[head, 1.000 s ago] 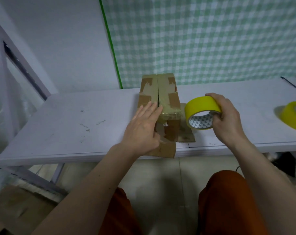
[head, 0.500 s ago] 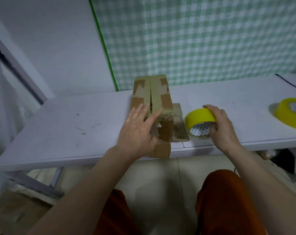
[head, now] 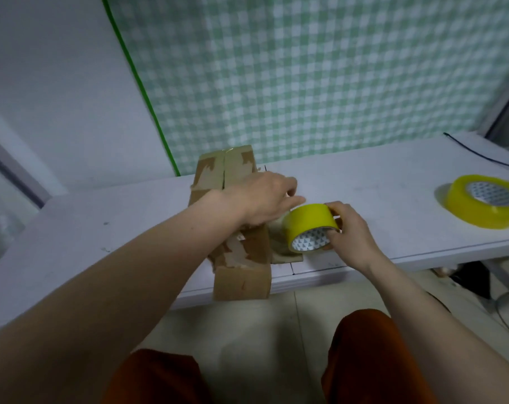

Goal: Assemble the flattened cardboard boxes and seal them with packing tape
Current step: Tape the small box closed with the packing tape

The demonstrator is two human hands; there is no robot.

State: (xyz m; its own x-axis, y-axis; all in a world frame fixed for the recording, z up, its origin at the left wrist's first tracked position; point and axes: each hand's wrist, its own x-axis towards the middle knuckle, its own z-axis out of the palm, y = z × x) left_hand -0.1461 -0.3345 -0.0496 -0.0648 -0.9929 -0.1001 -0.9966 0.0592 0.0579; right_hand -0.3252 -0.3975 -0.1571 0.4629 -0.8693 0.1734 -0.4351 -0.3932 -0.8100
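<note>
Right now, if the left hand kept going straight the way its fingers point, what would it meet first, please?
Probably the yellow tape roll gripped by the right hand; the left hand reaches rightward over the brown cardboard box, fingertips nearly there, though depth is unclear.

The table [head: 101, 228] left of the box [head: 241, 252] lies bare, open to a reaching hand. The box stands at the middle near edge, its flap hanging over it, with both hands and a tape roll [head: 308, 228] crowded just right. Beyond them bare top runs to a second roll [head: 480, 201] and a cable [head: 480, 154] far right
</note>
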